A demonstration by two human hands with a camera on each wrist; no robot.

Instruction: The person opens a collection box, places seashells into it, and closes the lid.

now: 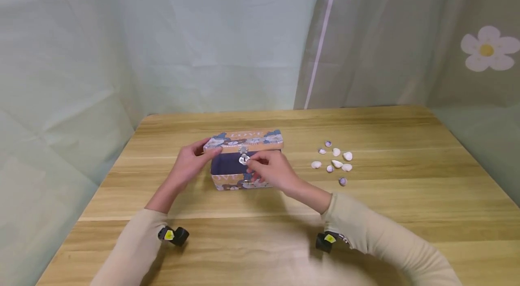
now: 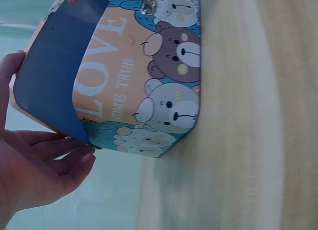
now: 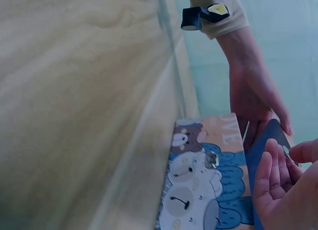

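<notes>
Tin box mid-desk, long axis left-right | left hand holds lid corner | right hand pinches clasp | shells lie well apart, rightward.

We see a box that is orange with white letters and blue, brown and grey bears on it, and its inside is dark blue. A shiny silver clasp sits on its front. The table is light yellow-brown wood with stripes. To the right lie little shells, white and pale purple. Our sleeves are cream. Far behind hangs a pale green curtain with a white flower that has a yellow middle.
</notes>
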